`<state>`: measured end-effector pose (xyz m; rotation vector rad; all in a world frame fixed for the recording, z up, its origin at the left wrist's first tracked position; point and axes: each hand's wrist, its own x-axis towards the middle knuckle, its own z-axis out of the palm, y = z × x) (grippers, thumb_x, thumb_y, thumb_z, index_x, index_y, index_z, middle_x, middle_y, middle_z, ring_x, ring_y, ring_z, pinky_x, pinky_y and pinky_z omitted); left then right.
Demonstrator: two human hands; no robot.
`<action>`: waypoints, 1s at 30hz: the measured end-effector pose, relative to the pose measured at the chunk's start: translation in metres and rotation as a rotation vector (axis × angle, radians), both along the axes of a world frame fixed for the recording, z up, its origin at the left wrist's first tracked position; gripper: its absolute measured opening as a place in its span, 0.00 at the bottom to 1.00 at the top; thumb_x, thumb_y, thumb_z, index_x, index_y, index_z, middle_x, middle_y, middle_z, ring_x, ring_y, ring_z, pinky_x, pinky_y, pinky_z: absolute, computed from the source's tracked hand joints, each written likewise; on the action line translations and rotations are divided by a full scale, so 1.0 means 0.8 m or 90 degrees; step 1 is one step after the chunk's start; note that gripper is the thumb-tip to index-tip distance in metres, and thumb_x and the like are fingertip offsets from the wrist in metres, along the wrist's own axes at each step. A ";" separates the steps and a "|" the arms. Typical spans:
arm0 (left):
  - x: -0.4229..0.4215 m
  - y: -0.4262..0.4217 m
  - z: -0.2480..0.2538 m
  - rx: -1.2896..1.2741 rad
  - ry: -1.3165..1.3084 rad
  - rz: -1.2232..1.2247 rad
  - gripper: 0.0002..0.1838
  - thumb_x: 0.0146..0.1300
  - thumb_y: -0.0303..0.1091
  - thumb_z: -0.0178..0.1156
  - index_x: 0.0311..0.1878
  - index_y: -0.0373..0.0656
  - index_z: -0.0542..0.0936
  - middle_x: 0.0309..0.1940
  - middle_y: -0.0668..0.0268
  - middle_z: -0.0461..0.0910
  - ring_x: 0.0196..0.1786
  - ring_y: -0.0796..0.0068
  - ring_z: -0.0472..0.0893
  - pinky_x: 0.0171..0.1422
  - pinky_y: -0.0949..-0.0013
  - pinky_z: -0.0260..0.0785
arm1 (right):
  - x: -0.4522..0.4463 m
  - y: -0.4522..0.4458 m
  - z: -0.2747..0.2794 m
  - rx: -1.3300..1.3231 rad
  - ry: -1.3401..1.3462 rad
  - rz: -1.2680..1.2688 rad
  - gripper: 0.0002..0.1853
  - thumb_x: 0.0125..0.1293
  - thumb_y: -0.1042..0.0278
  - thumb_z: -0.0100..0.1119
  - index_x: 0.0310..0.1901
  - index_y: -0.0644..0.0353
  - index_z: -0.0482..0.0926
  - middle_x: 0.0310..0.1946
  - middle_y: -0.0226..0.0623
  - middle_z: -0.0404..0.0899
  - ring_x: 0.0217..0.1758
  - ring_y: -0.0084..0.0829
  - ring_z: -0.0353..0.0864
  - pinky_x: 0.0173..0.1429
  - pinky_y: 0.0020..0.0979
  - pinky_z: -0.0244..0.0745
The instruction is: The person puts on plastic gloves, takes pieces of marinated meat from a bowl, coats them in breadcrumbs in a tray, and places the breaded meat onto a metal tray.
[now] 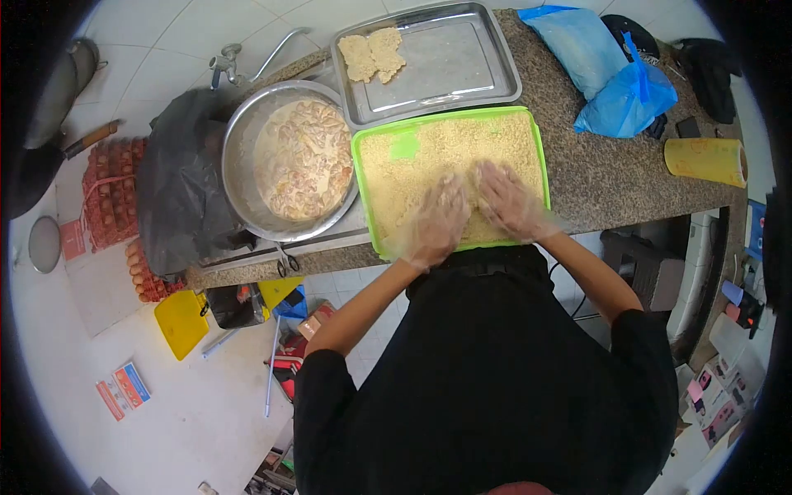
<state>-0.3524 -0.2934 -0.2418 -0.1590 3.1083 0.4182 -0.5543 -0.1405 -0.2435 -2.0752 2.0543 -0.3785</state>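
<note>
My left hand (437,216) and my right hand (510,202), both in clear plastic gloves, lie flat on pale breadcrumbs (462,148). Their fingers are stretched out, and whatever is beneath the palms is hidden. The crumbs fill a bright green tray (357,169), with a small patch of its bottom showing at the upper left. Left of it stands a steel bowl (233,181) of raw meat pieces (305,161) in a creamy liquid. Behind, two flat breaded pieces (371,55) lie at the left end of a steel tray (454,62).
A tap (227,62) rises behind the bowl. Scissors (286,261) lie at the counter's front edge. Black plastic (177,181) and egg trays (111,190) are at left. Blue bags (623,95) and a yellow roll (705,159) sit on the granite counter (602,181) at right.
</note>
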 end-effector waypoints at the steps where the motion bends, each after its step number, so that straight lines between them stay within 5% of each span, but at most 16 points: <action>1: -0.016 -0.001 -0.001 0.018 0.022 0.059 0.31 0.78 0.39 0.49 0.79 0.34 0.68 0.80 0.47 0.65 0.85 0.42 0.58 0.85 0.37 0.54 | -0.002 -0.017 0.002 0.001 0.036 -0.027 0.34 0.78 0.55 0.49 0.75 0.74 0.65 0.79 0.59 0.63 0.86 0.54 0.57 0.88 0.56 0.46; 7: -0.097 -0.022 -0.028 0.012 0.093 0.224 0.35 0.77 0.43 0.52 0.81 0.35 0.63 0.83 0.43 0.58 0.86 0.40 0.54 0.86 0.33 0.46 | -0.015 -0.096 -0.041 -0.016 0.024 -0.280 0.31 0.77 0.57 0.49 0.73 0.72 0.70 0.79 0.55 0.66 0.86 0.54 0.57 0.88 0.56 0.47; 12: -0.082 -0.003 -0.040 0.125 0.059 0.293 0.32 0.78 0.44 0.49 0.79 0.37 0.67 0.79 0.46 0.66 0.85 0.43 0.57 0.87 0.37 0.46 | 0.006 -0.081 -0.044 -0.004 0.038 -0.279 0.31 0.76 0.56 0.50 0.72 0.70 0.72 0.77 0.56 0.68 0.85 0.54 0.58 0.87 0.57 0.48; 15: -0.103 -0.021 -0.045 0.202 -0.017 0.363 0.31 0.76 0.44 0.52 0.77 0.37 0.69 0.81 0.47 0.63 0.86 0.44 0.55 0.83 0.33 0.50 | -0.010 -0.102 -0.060 0.022 0.057 -0.287 0.32 0.74 0.52 0.51 0.70 0.69 0.75 0.76 0.55 0.69 0.83 0.55 0.61 0.85 0.58 0.49; 18: -0.115 -0.030 -0.023 0.038 0.014 0.330 0.33 0.76 0.47 0.52 0.78 0.37 0.68 0.82 0.47 0.62 0.87 0.44 0.54 0.84 0.31 0.47 | 0.007 -0.091 -0.053 -0.011 0.048 -0.294 0.31 0.73 0.51 0.53 0.67 0.68 0.77 0.75 0.56 0.70 0.81 0.56 0.64 0.83 0.60 0.52; 24: -0.116 -0.035 -0.023 0.081 -0.113 0.279 0.39 0.74 0.50 0.52 0.81 0.36 0.65 0.84 0.49 0.58 0.88 0.44 0.49 0.86 0.27 0.36 | 0.001 -0.094 -0.039 0.036 -0.041 -0.307 0.31 0.72 0.54 0.54 0.67 0.72 0.75 0.75 0.61 0.68 0.82 0.61 0.60 0.83 0.63 0.52; 30: -0.114 -0.036 -0.036 0.056 -0.165 0.257 0.38 0.73 0.52 0.50 0.82 0.41 0.66 0.84 0.51 0.60 0.89 0.45 0.50 0.85 0.26 0.37 | 0.005 -0.087 -0.028 0.019 -0.069 -0.282 0.32 0.69 0.52 0.56 0.65 0.72 0.77 0.74 0.63 0.68 0.81 0.63 0.62 0.81 0.66 0.55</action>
